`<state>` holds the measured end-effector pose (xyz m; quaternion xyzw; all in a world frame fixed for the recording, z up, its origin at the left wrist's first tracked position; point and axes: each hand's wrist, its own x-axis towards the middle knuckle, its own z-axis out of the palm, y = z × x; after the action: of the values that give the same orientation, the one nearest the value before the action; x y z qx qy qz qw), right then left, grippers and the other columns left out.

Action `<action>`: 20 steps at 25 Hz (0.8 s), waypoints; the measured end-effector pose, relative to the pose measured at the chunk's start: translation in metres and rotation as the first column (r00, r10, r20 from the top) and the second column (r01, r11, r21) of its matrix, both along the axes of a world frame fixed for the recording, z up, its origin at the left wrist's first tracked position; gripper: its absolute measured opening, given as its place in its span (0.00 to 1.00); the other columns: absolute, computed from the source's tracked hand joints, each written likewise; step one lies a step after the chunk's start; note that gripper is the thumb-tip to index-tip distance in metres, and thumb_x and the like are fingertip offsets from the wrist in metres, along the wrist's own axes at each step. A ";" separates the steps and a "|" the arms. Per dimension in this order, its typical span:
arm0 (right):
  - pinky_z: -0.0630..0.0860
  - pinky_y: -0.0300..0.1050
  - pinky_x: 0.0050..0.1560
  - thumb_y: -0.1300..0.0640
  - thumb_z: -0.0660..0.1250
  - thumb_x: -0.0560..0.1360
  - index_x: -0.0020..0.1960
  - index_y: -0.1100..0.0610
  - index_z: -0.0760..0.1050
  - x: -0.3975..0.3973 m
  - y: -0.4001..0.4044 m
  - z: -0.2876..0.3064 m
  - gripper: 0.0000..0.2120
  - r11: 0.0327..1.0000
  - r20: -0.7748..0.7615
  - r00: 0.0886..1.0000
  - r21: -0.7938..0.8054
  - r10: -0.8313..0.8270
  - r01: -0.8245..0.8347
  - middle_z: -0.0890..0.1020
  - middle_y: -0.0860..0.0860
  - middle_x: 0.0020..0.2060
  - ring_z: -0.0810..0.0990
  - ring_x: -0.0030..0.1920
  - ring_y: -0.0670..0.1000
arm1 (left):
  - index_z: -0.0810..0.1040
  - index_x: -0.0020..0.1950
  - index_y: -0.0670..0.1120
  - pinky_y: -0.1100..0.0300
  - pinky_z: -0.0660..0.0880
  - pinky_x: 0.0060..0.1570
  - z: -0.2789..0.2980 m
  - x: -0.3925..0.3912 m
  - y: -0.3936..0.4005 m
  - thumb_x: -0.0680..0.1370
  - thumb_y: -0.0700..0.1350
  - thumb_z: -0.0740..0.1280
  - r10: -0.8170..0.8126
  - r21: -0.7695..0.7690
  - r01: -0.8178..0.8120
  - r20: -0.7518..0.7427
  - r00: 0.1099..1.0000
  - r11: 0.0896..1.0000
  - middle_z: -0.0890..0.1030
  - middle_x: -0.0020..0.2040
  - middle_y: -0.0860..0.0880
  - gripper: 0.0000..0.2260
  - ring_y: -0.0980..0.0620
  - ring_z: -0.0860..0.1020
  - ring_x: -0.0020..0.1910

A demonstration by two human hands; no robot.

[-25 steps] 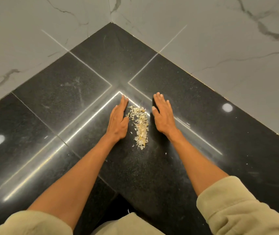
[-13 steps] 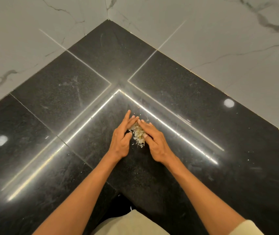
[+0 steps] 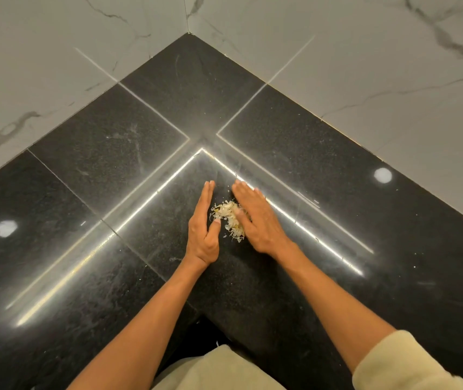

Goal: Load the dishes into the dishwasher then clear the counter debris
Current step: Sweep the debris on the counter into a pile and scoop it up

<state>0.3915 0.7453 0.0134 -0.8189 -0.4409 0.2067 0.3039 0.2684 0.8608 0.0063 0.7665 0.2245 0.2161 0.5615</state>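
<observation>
The scraps (image 3: 228,219) sit in a small pile on the black counter (image 3: 151,114), near its inner corner. The left hand (image 3: 203,229) stands on edge, fingers straight, as a wall; the right hand (image 3: 255,218) lies flat and open against the pile (partly covering it, I think) — penning them for a scoop.

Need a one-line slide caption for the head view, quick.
Both open hands, left and right, corral a small pile of pale food scraps on the black corner counter.
</observation>
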 end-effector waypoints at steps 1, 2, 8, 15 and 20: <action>0.45 0.47 0.80 0.47 0.50 0.85 0.81 0.55 0.55 -0.012 -0.005 0.000 0.27 0.998 -0.027 0.998 0.025 0.054 -0.054 0.56 0.49 0.80 0.49 0.80 0.43 | 0.55 0.80 0.37 0.42 0.60 0.76 0.000 0.001 -0.001 0.75 0.40 0.57 0.004 0.009 -0.004 0.004 1.000 1.000 0.62 0.79 0.43 0.32 0.47 0.60 0.79; 0.47 0.46 0.80 0.48 0.52 0.85 0.81 0.55 0.57 -0.020 -0.009 0.000 0.26 0.994 -0.067 0.994 0.067 0.090 -0.085 0.58 0.50 0.80 0.51 0.80 0.43 | 0.56 0.79 0.37 0.42 0.60 0.76 0.001 0.000 -0.003 0.76 0.42 0.56 0.011 0.016 -0.011 0.006 1.000 1.000 0.62 0.79 0.43 0.31 0.47 0.60 0.79; 0.62 0.51 0.76 0.47 0.57 0.81 0.76 0.57 0.68 0.015 0.013 0.002 0.26 0.951 -0.116 0.962 0.161 -0.248 0.265 0.71 0.53 0.74 0.65 0.75 0.47 | 0.61 0.78 0.37 0.38 0.60 0.75 -0.001 0.002 -0.004 0.74 0.35 0.58 0.084 0.078 -0.081 -0.028 0.996 0.994 0.66 0.77 0.43 0.30 0.48 0.62 0.78; 0.51 0.51 0.80 0.53 0.55 0.84 0.79 0.58 0.62 -0.016 0.013 -0.010 0.25 0.990 -0.030 0.997 0.125 0.070 -0.065 0.62 0.53 0.78 0.56 0.79 0.47 | 0.62 0.78 0.39 0.37 0.63 0.73 -0.007 0.002 -0.001 0.76 0.40 0.57 0.062 0.105 -0.058 -0.041 0.997 0.993 0.69 0.75 0.42 0.28 0.47 0.67 0.76; 0.64 0.53 0.75 0.58 0.60 0.82 0.74 0.58 0.71 -0.040 -0.020 -0.003 0.21 0.944 -0.241 0.966 0.286 -0.095 0.164 0.73 0.51 0.72 0.68 0.75 0.47 | 0.64 0.77 0.39 0.39 0.60 0.75 -0.007 0.000 -0.002 0.76 0.38 0.56 0.058 0.094 -0.055 -0.028 0.998 0.994 0.72 0.73 0.44 0.28 0.50 0.69 0.74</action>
<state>0.3519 0.7253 0.0105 -0.7611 -0.3754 0.2067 0.4869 0.2680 0.8591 -0.0003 0.7884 0.2444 0.2306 0.5153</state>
